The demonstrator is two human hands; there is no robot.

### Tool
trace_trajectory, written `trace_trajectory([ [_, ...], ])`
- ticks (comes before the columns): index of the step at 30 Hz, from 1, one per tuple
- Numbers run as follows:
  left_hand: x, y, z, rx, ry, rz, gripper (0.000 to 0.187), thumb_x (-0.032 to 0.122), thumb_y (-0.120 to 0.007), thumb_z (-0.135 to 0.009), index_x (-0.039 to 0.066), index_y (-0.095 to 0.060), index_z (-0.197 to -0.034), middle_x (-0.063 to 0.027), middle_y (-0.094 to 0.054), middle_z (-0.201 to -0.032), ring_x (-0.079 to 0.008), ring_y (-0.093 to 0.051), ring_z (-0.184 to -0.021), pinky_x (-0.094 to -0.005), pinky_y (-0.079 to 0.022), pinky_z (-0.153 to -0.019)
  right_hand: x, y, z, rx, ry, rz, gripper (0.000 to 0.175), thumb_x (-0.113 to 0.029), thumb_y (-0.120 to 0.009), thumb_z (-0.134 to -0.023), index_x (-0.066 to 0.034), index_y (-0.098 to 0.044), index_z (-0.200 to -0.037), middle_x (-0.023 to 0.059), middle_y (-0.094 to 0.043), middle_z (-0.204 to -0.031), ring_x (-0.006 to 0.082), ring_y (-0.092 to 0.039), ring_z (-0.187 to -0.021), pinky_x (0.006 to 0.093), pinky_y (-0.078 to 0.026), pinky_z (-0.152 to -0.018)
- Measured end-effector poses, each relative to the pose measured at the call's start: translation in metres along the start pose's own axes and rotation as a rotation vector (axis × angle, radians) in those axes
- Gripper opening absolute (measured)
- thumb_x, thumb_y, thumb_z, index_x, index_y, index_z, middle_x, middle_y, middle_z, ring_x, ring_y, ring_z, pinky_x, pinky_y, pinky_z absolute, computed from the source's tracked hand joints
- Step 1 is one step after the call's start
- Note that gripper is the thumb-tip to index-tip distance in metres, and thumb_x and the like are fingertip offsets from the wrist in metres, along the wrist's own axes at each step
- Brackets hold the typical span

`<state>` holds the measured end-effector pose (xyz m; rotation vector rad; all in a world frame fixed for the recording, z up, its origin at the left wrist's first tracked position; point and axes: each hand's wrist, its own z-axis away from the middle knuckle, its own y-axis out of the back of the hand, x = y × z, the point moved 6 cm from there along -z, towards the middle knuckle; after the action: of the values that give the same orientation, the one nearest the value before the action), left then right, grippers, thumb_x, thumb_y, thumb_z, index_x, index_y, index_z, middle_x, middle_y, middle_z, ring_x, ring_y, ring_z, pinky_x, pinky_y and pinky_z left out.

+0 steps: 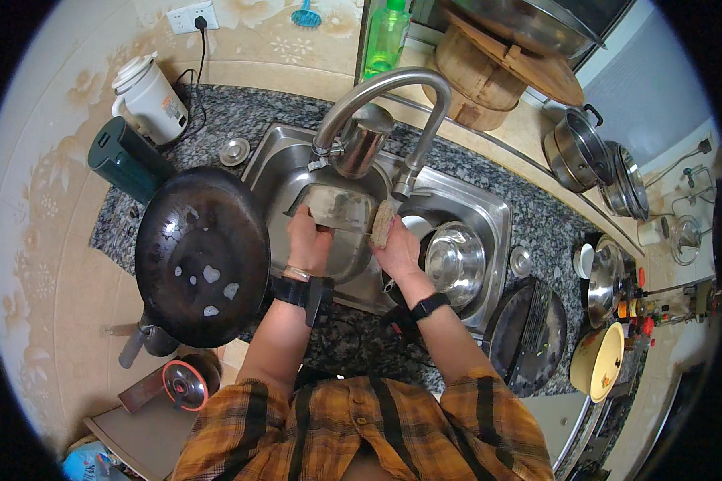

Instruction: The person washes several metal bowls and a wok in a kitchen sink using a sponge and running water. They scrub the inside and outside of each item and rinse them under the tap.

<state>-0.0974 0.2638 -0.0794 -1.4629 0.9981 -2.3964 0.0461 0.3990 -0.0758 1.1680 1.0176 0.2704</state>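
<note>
Over the left basin of the steel double sink [256, 174], my left hand [310, 243] grips the lower left side of a rectangular metal object [337, 207]. Its surface is shiny with rounded corners and a dark left edge; whether it is a dish or a blade I cannot tell. A beige rough scrubbing pad [382, 223] is in my right hand [398, 249], against the object's right end. Above both hands arches the steel faucet [376, 78], its spout head [404, 183] near the divider. In the right basin lie a steel bowl [455, 258] and a white dish [415, 226].
A large black wok [198, 258] stands left of the sink, near a dark green container [129, 159] and a white kettle [150, 99]. Right of the sink are a dark round board or lid [541, 343] and a yellow pot [595, 364]. Steel pots [577, 150] line the sill.
</note>
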Motion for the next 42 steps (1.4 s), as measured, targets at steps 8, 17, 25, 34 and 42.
trace_trajectory([
  [8, -0.013, -0.005, 0.025, -0.053, 0.133, 0.055, 0.042, 0.029, -0.054, -0.096, -0.008, -0.048, -0.115, -0.0213, -0.059, -0.111, -0.0264, -0.063, -0.090, -0.0342, -0.052, -0.082, 0.011, 0.000, -0.027, 0.118, -0.126, 0.115, 0.035, -0.029, -0.065, -0.078, -0.0015, -0.059, -0.099, 0.0209, -0.065, -0.076, 0.0396, -0.064, -0.077, 0.0480, -0.052, -0.068],
  [17, -0.036, 0.079, 0.031, 0.463, -0.339, -0.834, 0.049, 0.014, -0.070, -0.082, -0.003, -0.044, -0.120, -0.0133, -0.060, -0.109, -0.0226, -0.061, -0.095, -0.0312, -0.048, -0.084, 0.059, -0.029, -0.042, 0.169, -0.286, -0.312, 0.035, -0.029, -0.062, -0.076, 0.0057, -0.065, -0.081, 0.0278, -0.064, -0.082, 0.0418, -0.063, -0.085, 0.0467, -0.050, -0.074],
  [25, -0.042, 0.052, 0.048, -0.027, 0.223, -0.092, 0.037, 0.004, -0.050, -0.090, -0.002, -0.040, -0.125, -0.0155, -0.056, -0.116, -0.0275, -0.063, -0.093, -0.0357, -0.060, -0.068, 0.039, -0.080, -0.014, -0.066, -0.512, -1.094, 0.009, -0.011, -0.066, -0.079, -0.0049, -0.062, -0.084, 0.0029, -0.063, -0.082, 0.0129, -0.059, -0.072, 0.0298, -0.046, -0.061],
  [34, -0.011, 0.038, 0.066, -0.032, 0.119, -0.502, 0.056, -0.007, -0.044, -0.084, 0.006, -0.027, -0.137, -0.0146, -0.049, -0.124, -0.0262, -0.060, -0.097, -0.0346, -0.057, -0.061, 0.044, -0.036, -0.058, -0.013, -0.237, -0.250, 0.034, -0.034, -0.065, -0.083, -0.0003, -0.067, -0.082, 0.0123, -0.067, -0.070, 0.0325, -0.068, -0.072, 0.0445, -0.050, -0.063],
  [42, -0.031, 0.047, 0.049, 0.068, 0.009, -0.315, 0.082, -0.012, -0.047, -0.076, 0.010, -0.010, -0.146, -0.0137, -0.042, -0.133, -0.0247, -0.044, -0.118, -0.0330, -0.037, -0.100, 0.039, -0.129, -0.010, 0.008, -0.577, -1.038, 0.032, -0.030, -0.066, -0.083, -0.0026, -0.062, -0.100, 0.0157, -0.066, -0.081, 0.0261, -0.064, -0.076, 0.0364, -0.047, -0.067],
])
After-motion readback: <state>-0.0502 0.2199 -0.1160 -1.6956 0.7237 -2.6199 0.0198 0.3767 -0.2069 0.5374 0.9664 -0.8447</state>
